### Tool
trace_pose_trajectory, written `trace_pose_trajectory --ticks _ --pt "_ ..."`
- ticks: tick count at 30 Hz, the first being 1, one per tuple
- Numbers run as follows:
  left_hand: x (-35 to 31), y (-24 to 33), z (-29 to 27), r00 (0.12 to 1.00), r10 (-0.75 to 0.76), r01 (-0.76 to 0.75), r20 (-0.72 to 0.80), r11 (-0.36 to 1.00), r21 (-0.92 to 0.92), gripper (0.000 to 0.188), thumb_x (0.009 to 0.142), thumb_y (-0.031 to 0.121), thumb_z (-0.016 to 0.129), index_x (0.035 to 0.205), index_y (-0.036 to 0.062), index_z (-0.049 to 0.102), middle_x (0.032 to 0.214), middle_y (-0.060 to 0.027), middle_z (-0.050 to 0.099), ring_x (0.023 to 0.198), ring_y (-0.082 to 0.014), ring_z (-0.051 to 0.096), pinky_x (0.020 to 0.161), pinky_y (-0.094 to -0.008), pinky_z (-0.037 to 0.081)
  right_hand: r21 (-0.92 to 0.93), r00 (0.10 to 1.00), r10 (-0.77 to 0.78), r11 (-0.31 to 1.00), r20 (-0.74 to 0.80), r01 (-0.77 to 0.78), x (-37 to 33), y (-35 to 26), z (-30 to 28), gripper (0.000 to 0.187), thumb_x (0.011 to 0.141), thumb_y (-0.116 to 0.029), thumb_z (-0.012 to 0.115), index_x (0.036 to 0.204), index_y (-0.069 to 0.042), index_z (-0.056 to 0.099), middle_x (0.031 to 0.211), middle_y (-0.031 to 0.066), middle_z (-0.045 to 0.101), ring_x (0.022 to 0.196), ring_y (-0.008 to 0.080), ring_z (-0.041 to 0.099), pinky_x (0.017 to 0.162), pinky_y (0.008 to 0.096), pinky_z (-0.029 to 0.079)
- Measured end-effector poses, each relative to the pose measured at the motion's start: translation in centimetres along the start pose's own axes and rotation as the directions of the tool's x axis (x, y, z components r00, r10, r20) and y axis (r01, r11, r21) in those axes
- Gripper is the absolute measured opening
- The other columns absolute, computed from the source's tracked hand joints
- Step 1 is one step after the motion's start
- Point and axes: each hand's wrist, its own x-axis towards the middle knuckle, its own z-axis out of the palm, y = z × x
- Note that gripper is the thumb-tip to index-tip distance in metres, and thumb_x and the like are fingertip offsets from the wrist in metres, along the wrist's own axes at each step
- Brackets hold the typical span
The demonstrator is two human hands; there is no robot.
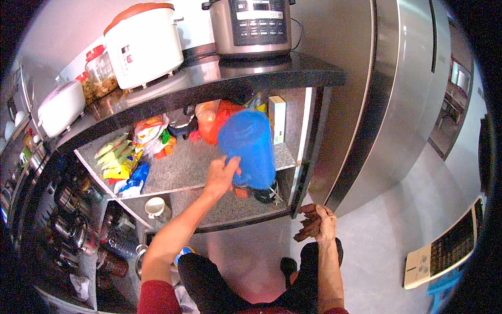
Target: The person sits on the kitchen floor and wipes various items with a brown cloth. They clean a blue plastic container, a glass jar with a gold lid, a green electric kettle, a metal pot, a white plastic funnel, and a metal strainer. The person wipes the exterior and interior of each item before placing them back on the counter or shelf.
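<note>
My left hand [222,178] grips the lower left side of a blue plastic container [251,152], a tall rounded tub slightly smeared by motion. It is tilted and held in front of the open cabinet shelf [178,167]. Whatever lies inside the container cannot be made out. Down by the cabinet's right corner, my right hand [326,225] is closed on a crumpled dark brown cloth [309,222]. Behind the container, red and orange plastic bags [212,123] sit on the shelf, partly hidden by it.
Packets [117,157] lie at the shelf's left, and a narrow box [277,119] stands at its right. Below is a white mug [155,208]. The countertop bears a white cooker [144,47] and a steel cooker [253,29]. A tall steel fridge [392,104] stands right.
</note>
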Motion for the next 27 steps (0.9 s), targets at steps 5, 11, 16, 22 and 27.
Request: trace_pose_trajectory --ticks 5,11,16,22,27 --pt "8.6 -3.0 3.6 0.959 0.077 -0.002 -0.272 0.964 0.266 0.038 0.083 0.036 0.052 0.076 0.0006 0.064 0.070 -0.0149 0.065 0.072 -0.0327 0.064 0.075 -0.0423 0.048 0.044 1.000 0.015 0.999 0.014 -0.016 -1.1 -0.9 2.1 0.030 0.083 -0.023 0.060 0.085 0.007 0.063 0.084 0.0160 0.065 0.071 0.0221 0.057 0.062 0.0366 0.049" --pt "14.9 -5.1 5.4 0.925 0.090 0.022 -0.369 0.957 0.290 0.043 0.080 0.042 0.052 0.075 0.0010 0.064 0.074 -0.0166 0.066 0.075 -0.0354 0.063 0.074 -0.0441 0.048 -0.020 1.000 0.029 0.999 -0.001 -0.029 -0.3 0.5 2.0 0.030 0.083 -0.022 0.061 0.088 0.008 0.063 0.086 0.0169 0.066 0.072 0.0234 0.060 0.063 0.0367 0.049" --pt "18.2 -5.0 6.3 0.944 0.076 0.017 -0.320 0.960 0.280 0.047 0.080 0.044 0.051 0.078 -0.0015 0.063 0.077 -0.0218 0.064 0.077 -0.0383 0.063 0.074 -0.0466 0.048 -0.074 0.998 0.052 0.996 -0.024 -0.054 -0.5 0.4 3.1 0.028 0.084 -0.023 0.059 0.086 0.005 0.062 0.088 0.0171 0.067 0.071 0.0210 0.059 0.061 0.0364 0.050" --pt "20.2 -3.0 9.1 0.948 -0.020 0.068 -0.319 0.988 0.141 0.050 0.080 0.044 0.054 0.081 -0.0057 0.060 0.072 -0.0233 0.063 0.073 -0.0364 0.064 0.071 -0.0468 0.050 -0.099 0.996 0.086 0.992 0.030 -0.083 -0.2 0.6 3.6 0.029 0.085 -0.025 0.058 0.087 0.004 0.060 0.090 0.0180 0.067 0.070 0.0206 0.058 0.056 0.0363 0.050" --pt "20.6 -2.4 10.1 0.957 0.075 -0.037 -0.280 0.990 0.139 0.048 0.080 0.040 0.058 0.082 -0.0076 0.056 0.068 -0.0234 0.061 0.056 -0.0348 0.063 0.059 -0.0426 0.052 -0.068 0.992 0.116 0.991 0.043 -0.113 -0.6 -0.1 5.4 0.030 0.085 -0.025 0.059 0.090 0.004 0.059 0.093 0.0192 0.066 0.069 0.0207 0.058 0.058 0.0372 0.050"
